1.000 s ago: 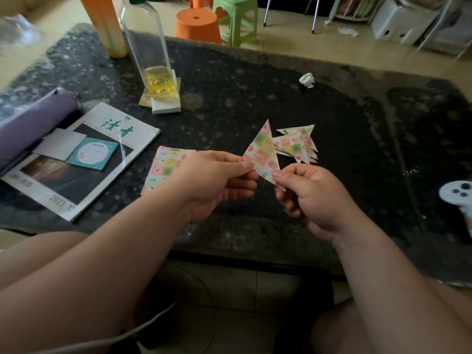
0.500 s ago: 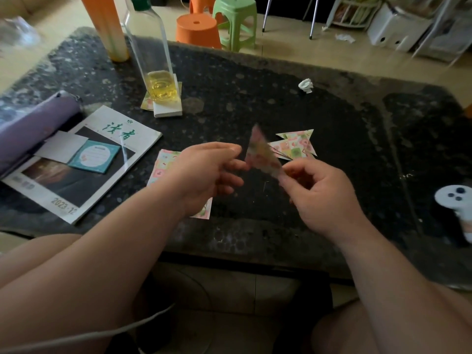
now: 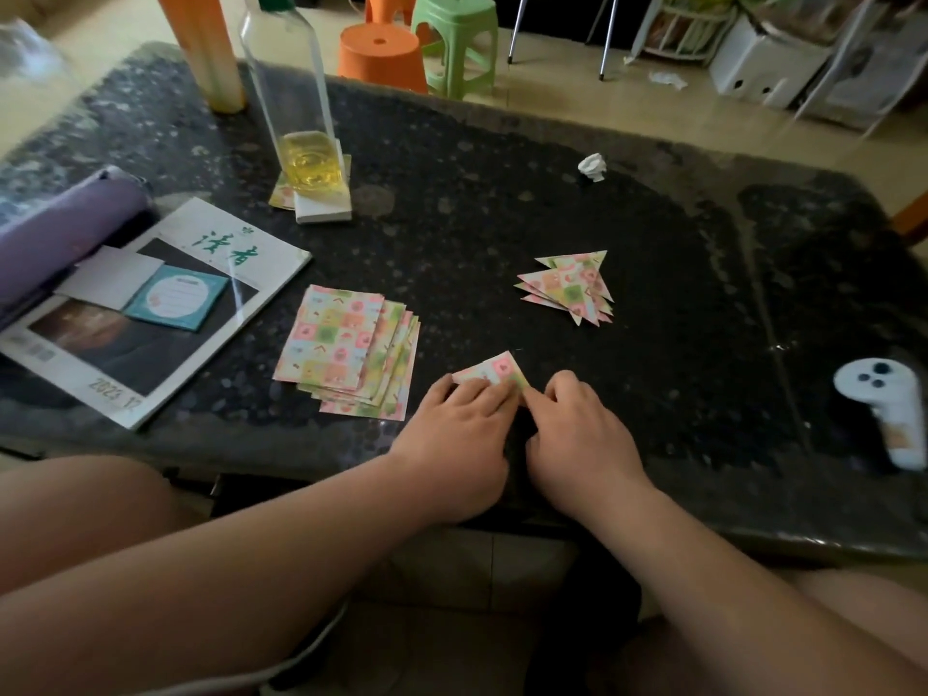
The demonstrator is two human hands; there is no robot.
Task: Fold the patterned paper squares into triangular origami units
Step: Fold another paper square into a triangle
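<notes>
A dark speckled stone table (image 3: 502,218) fills most of the frame, its glossy top catching pale glare along the far and right edges; beyond it lies a light tiled floor with an orange stool (image 3: 381,55) and a green stool (image 3: 457,37) at the top centre. The top edge cuts off a clear bottle (image 3: 296,92) holding a little yellow liquid and an orange cylinder (image 3: 206,47) beside it. A purple pouch (image 3: 55,238) runs off the left edge. Low in the centre, the folded paper (image 3: 494,374) lies flat on the table, only its upper corner showing. The left hand (image 3: 457,434) covers its lower left part with fingers laid out straight, pressing down. The right hand (image 3: 577,434) meets its right edge with bent fingers; whether they pinch or only press I cannot tell. Just left is a fanned stack of patterned squares (image 3: 346,349), and further left a magazine (image 3: 165,313). Finished triangles (image 3: 570,288) are piled right of centre, well apart from the hands. A blurred white controller (image 3: 889,409) sits at the right edge, a crumpled white scrap (image 3: 592,167) further back.
</notes>
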